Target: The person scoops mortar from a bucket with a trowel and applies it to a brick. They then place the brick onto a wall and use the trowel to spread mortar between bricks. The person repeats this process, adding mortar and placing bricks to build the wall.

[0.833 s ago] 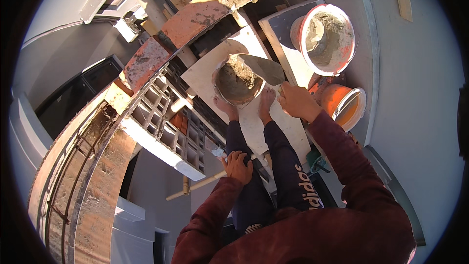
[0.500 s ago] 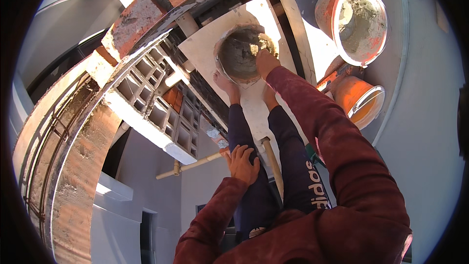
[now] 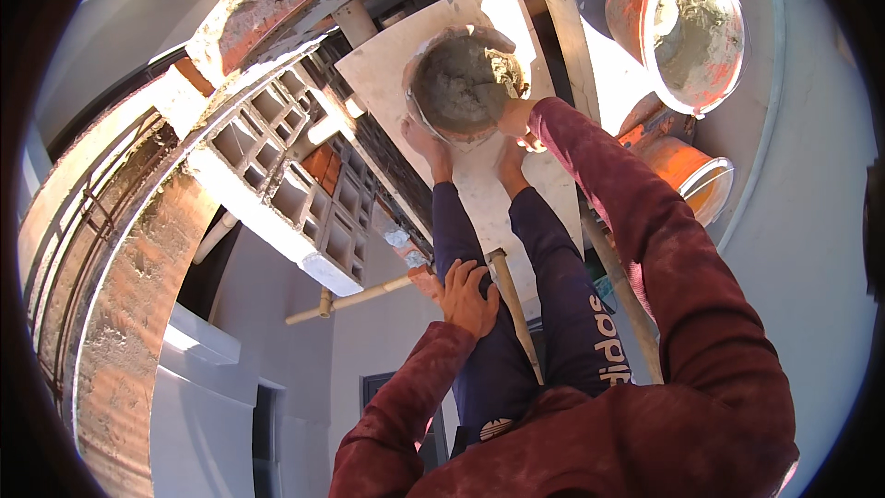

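Observation:
A round basin [image 3: 429, 120] of wet grey mortar [image 3: 461, 88] stands on a pale board, just beyond my bare feet. My right hand [image 3: 519, 120] is closed at the basin's near right edge. What it grips is mostly hidden by the hand and the rim, and I cannot make it out. My left hand [image 3: 469, 299] lies on my left leg near the knee, fingers spread, holding nothing.
The pale board [image 3: 475, 207] carries my feet. To the right stand a large mortar-smeared bucket [image 3: 645, 32] and a smaller orange bucket [image 3: 678, 166]. Hollow blocks [image 3: 295, 194], bricks [image 3: 249, 14] and a curved wall edge [image 3: 147, 314] with exposed rods lie left. A wooden pole [image 3: 516, 314] shows between my legs.
My right hand has moved from inside the basin down to its near right edge. My left hand stays on my leg. The view has shifted slightly.

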